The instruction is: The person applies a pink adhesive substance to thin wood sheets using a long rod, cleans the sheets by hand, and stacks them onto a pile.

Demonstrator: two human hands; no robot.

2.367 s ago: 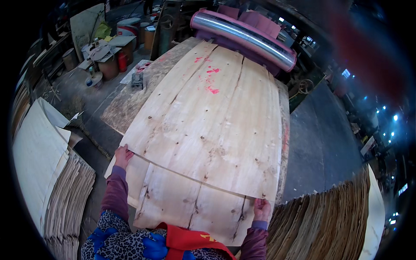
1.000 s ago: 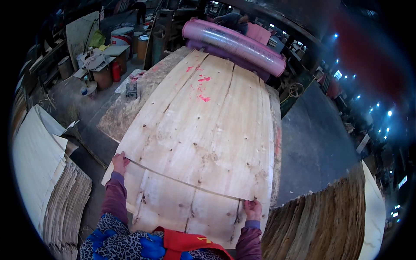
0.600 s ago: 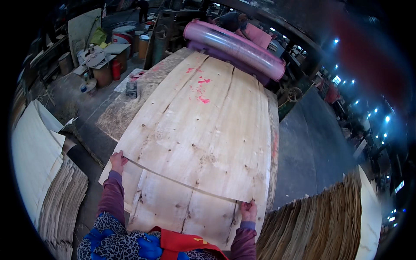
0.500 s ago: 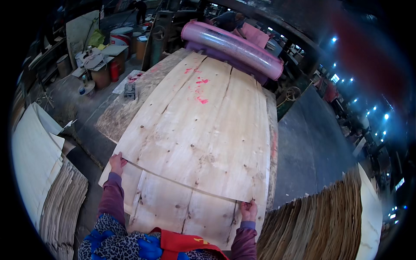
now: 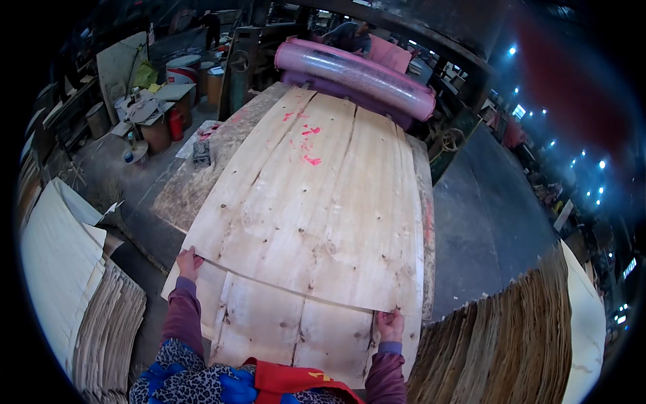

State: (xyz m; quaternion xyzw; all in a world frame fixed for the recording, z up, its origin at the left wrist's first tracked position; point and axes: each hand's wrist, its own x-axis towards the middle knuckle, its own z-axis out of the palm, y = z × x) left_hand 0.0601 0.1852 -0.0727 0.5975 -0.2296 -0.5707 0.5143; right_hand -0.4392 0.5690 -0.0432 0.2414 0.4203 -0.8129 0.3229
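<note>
A large pale wood veneer sheet (image 5: 316, 202) with knots and pink paint marks lies on a stack of similar sheets (image 5: 269, 337) on a long worktable. My left hand (image 5: 189, 262) pinches the sheet's near left corner. My right hand (image 5: 389, 325) grips its near right corner. The sheet's far end reaches a purple-pink roller (image 5: 356, 74) at the table's far end.
Stacks of veneer stand at the left (image 5: 74, 289) and at the right (image 5: 511, 343). A person (image 5: 346, 35) works behind the roller. Buckets and drums (image 5: 168, 101) crowd the floor at the far left. A small dark tool (image 5: 201, 152) lies on the table's left side.
The top sheet has slid farther toward the roller, and both my hands have moved forward with its near edge.
</note>
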